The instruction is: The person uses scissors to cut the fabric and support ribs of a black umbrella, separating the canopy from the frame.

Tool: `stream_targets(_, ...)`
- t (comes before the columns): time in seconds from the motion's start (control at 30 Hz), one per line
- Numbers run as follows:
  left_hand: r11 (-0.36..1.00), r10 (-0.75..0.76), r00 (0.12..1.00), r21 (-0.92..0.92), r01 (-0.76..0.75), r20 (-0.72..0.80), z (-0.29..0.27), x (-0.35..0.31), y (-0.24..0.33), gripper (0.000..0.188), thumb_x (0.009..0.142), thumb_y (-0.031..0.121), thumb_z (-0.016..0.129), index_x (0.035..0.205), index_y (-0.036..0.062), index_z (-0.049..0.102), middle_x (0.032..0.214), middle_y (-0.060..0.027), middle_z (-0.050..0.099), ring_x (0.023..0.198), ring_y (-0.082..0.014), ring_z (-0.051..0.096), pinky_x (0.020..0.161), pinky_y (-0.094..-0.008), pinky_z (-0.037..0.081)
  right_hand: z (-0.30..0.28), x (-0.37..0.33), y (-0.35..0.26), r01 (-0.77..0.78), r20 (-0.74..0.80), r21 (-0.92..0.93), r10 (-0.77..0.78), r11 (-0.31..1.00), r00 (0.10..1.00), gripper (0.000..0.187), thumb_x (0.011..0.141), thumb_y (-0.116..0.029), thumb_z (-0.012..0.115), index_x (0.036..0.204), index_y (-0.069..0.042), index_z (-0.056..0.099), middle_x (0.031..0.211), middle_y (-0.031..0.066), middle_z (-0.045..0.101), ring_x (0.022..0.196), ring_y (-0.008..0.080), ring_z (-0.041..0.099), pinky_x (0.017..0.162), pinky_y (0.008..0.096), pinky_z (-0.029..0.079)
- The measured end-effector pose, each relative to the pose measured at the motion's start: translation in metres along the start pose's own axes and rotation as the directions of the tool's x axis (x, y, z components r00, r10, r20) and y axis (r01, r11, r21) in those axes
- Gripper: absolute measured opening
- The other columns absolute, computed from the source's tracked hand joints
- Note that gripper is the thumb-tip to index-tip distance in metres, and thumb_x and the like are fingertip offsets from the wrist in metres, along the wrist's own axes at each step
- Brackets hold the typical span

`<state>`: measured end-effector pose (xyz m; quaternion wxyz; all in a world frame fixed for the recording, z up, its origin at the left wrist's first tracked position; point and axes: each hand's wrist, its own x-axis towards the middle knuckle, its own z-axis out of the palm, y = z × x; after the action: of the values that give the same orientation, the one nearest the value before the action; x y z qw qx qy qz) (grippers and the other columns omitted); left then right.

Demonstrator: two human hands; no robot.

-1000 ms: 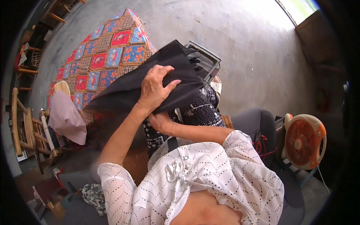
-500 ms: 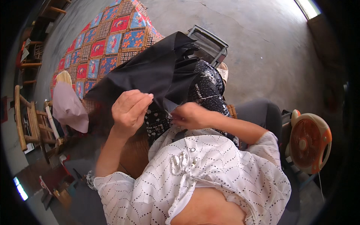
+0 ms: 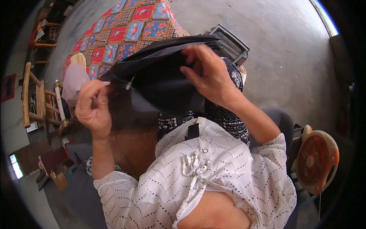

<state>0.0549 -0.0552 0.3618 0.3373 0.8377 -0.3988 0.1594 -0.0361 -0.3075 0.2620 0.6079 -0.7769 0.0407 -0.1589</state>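
Observation:
Black cloth (image 3: 164, 82) made of seamed panels spreads over my lap, its upper edge folded and bunched. At its left corner my left hand (image 3: 93, 108) is closed, thumb and finger pinched together; whatever they hold is too small to make out. Between that hand and the cloth's middle, a small pale, shiny piece (image 3: 129, 84) hangs blurred, with a thin line running toward the left fingertips. Over the cloth's right part is my right hand (image 3: 209, 74), fingers curved and thumb apart, partly smeared by motion, with nothing visible between them.
Ahead on the left lies a red and blue patterned cloth (image 3: 133, 30). A grey metal-framed stool (image 3: 232, 44) stands beyond my knees. Bamboo chair (image 3: 40, 95) and a pinkish cloth (image 3: 74, 82) are at left, an orange-and-cream fan (image 3: 316, 160) at right.
My left hand has moved left and slightly down. My right hand has risen from my lap to the cloth's upper right, its fingers spreading. The black cloth has lifted and opened out.

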Motion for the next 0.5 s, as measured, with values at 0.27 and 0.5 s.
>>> stream_targets(0.27,0.925,-0.160,0.982,-0.363,0.113,-0.102,-0.049,-0.004,-0.004,0.010,0.088,0.006,0.062,0.093,-0.0023,0.062,0.098,-0.0088,0.062,0.092,-0.0167,0.058,0.089,-0.0295,0.043,-0.034,0.091,-0.019,0.418,0.235,-0.464,-0.346,0.782,0.908,0.049,0.073,-0.008,0.068,0.117,-0.008,0.047,0.102,0.0208,0.058,0.092,0.0389,0.058,0.077,0.0445,0.047)
stream_targets(0.5,0.804,-0.354,0.931,-0.538,0.253,-0.092,-0.108,-0.026,-0.037,0.029,0.091,0.016,0.057,0.113,-0.0032,0.057,0.114,-0.0125,0.060,0.104,-0.0191,0.059,0.095,-0.0317,0.044,-0.033,0.120,-0.065,0.482,0.168,-0.467,-0.461,0.741,0.871,0.024,0.074,0.001,0.058,0.095,-0.005,0.049,0.071,0.0186,0.060,0.072,0.0389,0.061,0.062,0.0438,0.047)
